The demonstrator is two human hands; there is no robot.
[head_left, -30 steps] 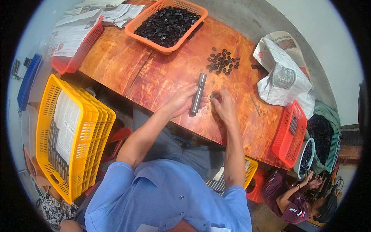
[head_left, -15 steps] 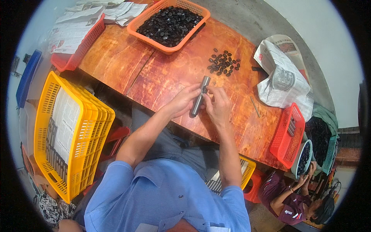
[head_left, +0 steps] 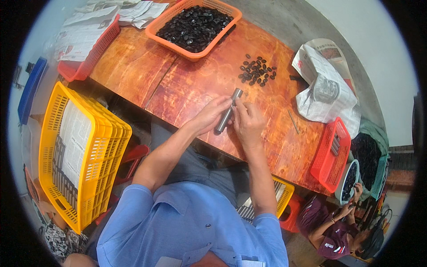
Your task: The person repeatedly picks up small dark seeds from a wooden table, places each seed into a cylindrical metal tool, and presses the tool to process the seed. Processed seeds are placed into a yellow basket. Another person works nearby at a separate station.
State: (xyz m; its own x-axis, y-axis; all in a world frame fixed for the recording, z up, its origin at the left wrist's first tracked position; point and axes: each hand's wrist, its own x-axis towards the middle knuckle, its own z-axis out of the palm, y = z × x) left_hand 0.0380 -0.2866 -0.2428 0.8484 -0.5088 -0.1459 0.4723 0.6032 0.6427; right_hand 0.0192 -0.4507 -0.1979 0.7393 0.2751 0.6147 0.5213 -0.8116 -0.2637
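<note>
A grey metal tube (head_left: 228,111) is held above the wooden table (head_left: 178,84), tilted with its upper end pointing away from me. My left hand (head_left: 209,115) grips its lower part from the left. My right hand (head_left: 247,121) presses against it from the right, fingers at the tube's upper half. A small heap of black round parts (head_left: 257,73) lies on the table just beyond the tube. An orange tray (head_left: 195,26) full of the same black parts stands at the far edge.
A red basket with papers (head_left: 84,42) stands far left, a yellow crate (head_left: 78,153) beside my left knee. Crumpled newspaper with a tape roll (head_left: 324,91) and a red basket (head_left: 331,155) sit right. Another person (head_left: 336,224) crouches lower right.
My right hand moved in from the table surface to the tube and now closes against it. The tube stays in my left hand, tilted slightly more.
</note>
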